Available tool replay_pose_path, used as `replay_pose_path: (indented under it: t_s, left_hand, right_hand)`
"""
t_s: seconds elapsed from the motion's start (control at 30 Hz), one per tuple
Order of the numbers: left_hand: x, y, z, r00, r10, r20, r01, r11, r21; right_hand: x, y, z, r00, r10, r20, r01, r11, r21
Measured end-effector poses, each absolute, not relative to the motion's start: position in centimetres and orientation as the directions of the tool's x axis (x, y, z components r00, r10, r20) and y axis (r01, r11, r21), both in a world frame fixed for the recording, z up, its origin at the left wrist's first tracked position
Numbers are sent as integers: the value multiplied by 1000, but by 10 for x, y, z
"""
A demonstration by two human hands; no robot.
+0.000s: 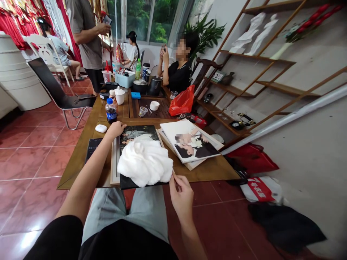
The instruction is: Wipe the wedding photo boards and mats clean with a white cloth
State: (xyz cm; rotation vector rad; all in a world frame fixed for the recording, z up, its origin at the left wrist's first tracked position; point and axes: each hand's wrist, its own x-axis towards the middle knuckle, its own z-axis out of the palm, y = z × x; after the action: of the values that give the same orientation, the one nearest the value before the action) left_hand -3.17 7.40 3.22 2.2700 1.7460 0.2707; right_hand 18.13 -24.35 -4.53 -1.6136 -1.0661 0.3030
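Observation:
A dark photo canvas (135,131) lies at the table's near edge, over a pale wooden frame (115,162). Soft, folded white material (145,162) is heaped over most of its picture; I cannot tell what it is made of. My left hand (116,130) grips the canvas at its far left corner, fingers curled over the edge. Beside the heap's right side, my right hand (182,193) is closed in a pinch. Whether it holds the material's edge or a thin tool is unclear. Another photo canvas (191,141) rests to the right on a wooden frame.
A phone (93,148) and white earbud case (101,128) lie left, near a cola bottle (111,111). Farther back are a white cup (154,105) and red plastic bag (182,101). A seated person (180,68) and wooden shelves (260,57) are beyond.

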Motion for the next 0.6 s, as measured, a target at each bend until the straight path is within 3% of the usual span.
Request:
replay_pose_path:
  t_s: [0.23,0.4,0.5,0.6]
  left_hand:
    - [-30,59,30,264,964,38,928,-264,262]
    - [-26,31,23,198,958,208,940,-246,236]
    - [-22,13,18,251,935,249,932,-304,199]
    - [-15,1,13,365,902,233,875,-417,246]
  right_hand:
    - [181,-239,-43,570,726,385,540,22,-841]
    - [189,-238,-42,546,716,435,616,10,-788]
    - [195,-241,-34,508,628,589,764,-13,-645]
    - [194,-238,-16,312,540,782,904,86,-419]
